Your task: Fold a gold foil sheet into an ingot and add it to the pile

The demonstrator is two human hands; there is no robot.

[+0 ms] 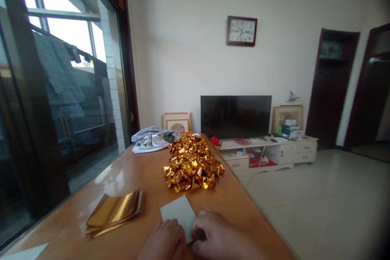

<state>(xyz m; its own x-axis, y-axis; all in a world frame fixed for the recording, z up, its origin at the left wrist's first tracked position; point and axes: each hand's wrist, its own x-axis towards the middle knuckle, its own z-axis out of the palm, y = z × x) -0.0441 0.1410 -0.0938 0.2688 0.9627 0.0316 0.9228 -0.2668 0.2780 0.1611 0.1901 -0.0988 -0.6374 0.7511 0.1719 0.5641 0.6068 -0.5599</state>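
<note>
My left hand and my right hand are at the near edge of the wooden table, both holding the lower part of a white sheet of paper. A small dark bit shows under my right fingers, too small to name. To the left lies a stack of gold foil sheets. Farther ahead rises a heap of folded gold foil pieces, out of reach of both hands.
A crumpled grey-white cloth and a framed picture stand at the table's far end. Another white sheet lies at the near left corner. Large windows run along the left; a TV cabinet stands beyond the right edge.
</note>
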